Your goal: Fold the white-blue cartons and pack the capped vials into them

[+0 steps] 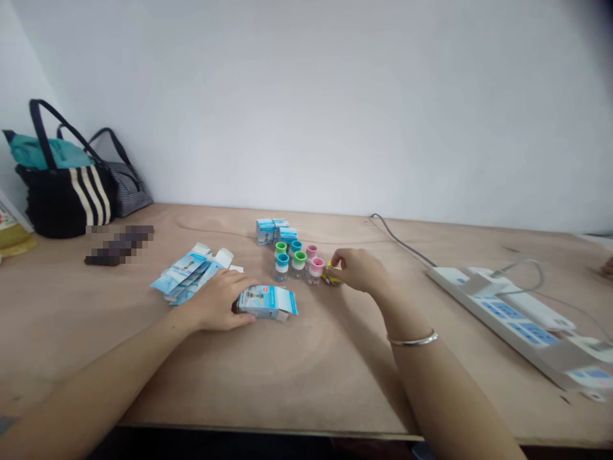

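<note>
My left hand (218,301) is closed round the left end of a small blue-and-white cardboard box (261,301) lying on its side. The box's flaps stand open at its right end. My right hand (357,268) has its fingers bent together at a small yellow item (331,278) on the table; its kind is hard to make out. Just left of those fingers stand several small clear bottles with coloured rims: a blue one (282,267), a green one (299,264) and a pink one (315,269) in front, others behind. A silver bangle (412,340) circles my right forearm.
Flattened blue cartons (189,271) lie by my left hand. More boxes (272,230) stand behind the bottles. A white power strip (517,326) with cables lies at right. Bags (67,195) and a blurred dark object (122,245) are at left. Part of another person's hand (607,267) shows at far right.
</note>
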A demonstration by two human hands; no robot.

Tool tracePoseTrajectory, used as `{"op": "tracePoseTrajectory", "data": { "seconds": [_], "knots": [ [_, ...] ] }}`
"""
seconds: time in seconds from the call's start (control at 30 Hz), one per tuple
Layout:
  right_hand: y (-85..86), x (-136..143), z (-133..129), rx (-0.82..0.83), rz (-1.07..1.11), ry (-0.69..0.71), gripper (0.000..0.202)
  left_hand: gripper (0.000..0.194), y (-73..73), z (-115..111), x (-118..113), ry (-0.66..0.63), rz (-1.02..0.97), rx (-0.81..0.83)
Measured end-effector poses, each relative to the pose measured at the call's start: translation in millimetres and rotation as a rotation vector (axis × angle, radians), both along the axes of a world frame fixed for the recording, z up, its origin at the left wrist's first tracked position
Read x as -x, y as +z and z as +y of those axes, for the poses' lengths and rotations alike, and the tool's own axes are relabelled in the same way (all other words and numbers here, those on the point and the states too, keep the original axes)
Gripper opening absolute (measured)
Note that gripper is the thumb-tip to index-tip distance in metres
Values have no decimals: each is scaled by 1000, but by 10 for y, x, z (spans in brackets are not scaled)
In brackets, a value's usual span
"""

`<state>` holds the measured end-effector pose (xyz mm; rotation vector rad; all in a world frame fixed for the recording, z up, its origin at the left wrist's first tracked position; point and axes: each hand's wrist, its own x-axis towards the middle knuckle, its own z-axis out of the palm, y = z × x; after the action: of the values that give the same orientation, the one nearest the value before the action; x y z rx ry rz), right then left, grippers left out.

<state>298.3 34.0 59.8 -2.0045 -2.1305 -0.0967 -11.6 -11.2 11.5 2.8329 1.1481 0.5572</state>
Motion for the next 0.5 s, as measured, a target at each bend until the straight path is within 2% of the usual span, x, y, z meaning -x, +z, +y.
{"op": "tracePoseTrajectory", "data": {
  "seconds": [0.07,0.13,0.2,0.27,0.37,0.43,0.5],
  "knots": [
    [23,7,-21,-192,143,11,19,53,-40,28,-9,-12,-16,-47],
    [34,78,-73,-465,328,32,21,52,-81,54,-41,-24,-41,-121],
    [18,214,-156,-668,507,122,23,47,-122,78,-91,-38,-54,-211],
    [-35,392,-251,-626,597,346,24,42,-160,100,-145,-63,-52,-298],
    [-166,639,-361,-407,488,718,20,39,-210,128,-197,-99,-64,-385],
    [-260,741,-394,-288,421,828,28,38,-233,137,-200,-118,-70,-401],
    [-332,787,-402,-180,391,830,38,39,-246,133,-185,-130,-62,-388]
  ]
}}
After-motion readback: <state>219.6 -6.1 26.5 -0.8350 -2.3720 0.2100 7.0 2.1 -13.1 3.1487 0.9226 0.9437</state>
